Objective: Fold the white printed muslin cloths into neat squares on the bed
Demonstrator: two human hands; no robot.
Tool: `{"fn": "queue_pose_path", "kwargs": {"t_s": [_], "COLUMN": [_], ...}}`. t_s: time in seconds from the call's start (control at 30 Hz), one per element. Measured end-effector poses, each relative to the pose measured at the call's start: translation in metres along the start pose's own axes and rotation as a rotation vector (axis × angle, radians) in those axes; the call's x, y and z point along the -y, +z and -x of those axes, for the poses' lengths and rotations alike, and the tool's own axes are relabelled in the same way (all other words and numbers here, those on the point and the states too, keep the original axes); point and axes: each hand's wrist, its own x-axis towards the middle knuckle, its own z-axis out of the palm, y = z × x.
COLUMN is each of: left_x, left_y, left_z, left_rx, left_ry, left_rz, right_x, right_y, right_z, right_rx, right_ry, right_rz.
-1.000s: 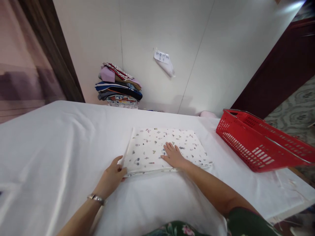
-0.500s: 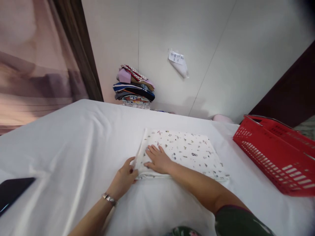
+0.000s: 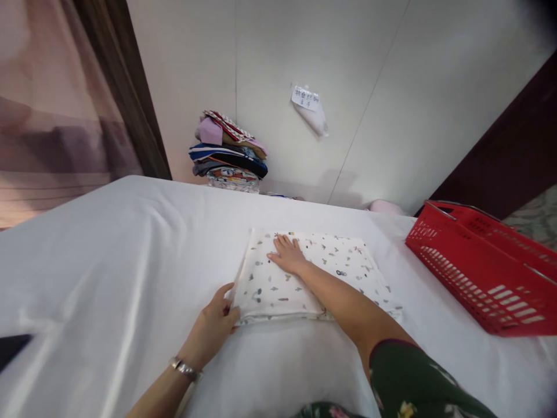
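Observation:
A white cloth (image 3: 315,278) with a small scattered print lies folded into a rectangle on the white-covered table. My right hand (image 3: 287,254) rests flat on its upper left part, fingers spread, with the forearm crossing over the cloth. At the near left corner, my left hand (image 3: 214,320) pinches the edge between thumb and fingers; some fingertips are hidden. A silver watch or bracelet (image 3: 185,368) circles my left wrist.
A red plastic basket (image 3: 478,273) stands at the table's right. Beyond the far edge is a stack of folded fabrics (image 3: 228,154) against the wall. A dark flat object (image 3: 13,350) lies at the left edge. White sheeting (image 3: 130,261) covers the table.
My right hand has slid away from me across the cloth, toward its far edge. My left hand stays at the near left corner. The view has shifted slightly to the right.

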Motion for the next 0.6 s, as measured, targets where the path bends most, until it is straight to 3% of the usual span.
{"fn": "queue_pose_path", "kwargs": {"t_s": [0.17, 0.27, 0.37, 0.5, 0.6], "left_x": [0.000, -0.001, -0.003, -0.004, -0.001], "left_y": [-0.001, -0.002, -0.002, -0.004, -0.005], "left_z": [0.000, -0.002, -0.003, -0.004, -0.007], "left_rx": [0.012, 0.007, 0.001, 0.003, -0.004], "left_ry": [-0.013, -0.036, -0.054, -0.076, -0.065], "left_rz": [0.055, 0.063, 0.071, 0.072, 0.102], "right_x": [-0.030, -0.056, -0.076, -0.085, -0.079], "right_y": [-0.015, -0.022, -0.018, -0.023, -0.034], "right_z": [0.003, 0.012, 0.015, 0.013, 0.029], "right_rx": [-0.024, -0.098, -0.065, -0.023, -0.043], "right_ry": [0.016, 0.171, 0.297, 0.295, 0.288], "right_rz": [-0.045, 0.003, 0.002, -0.052, -0.107]}}
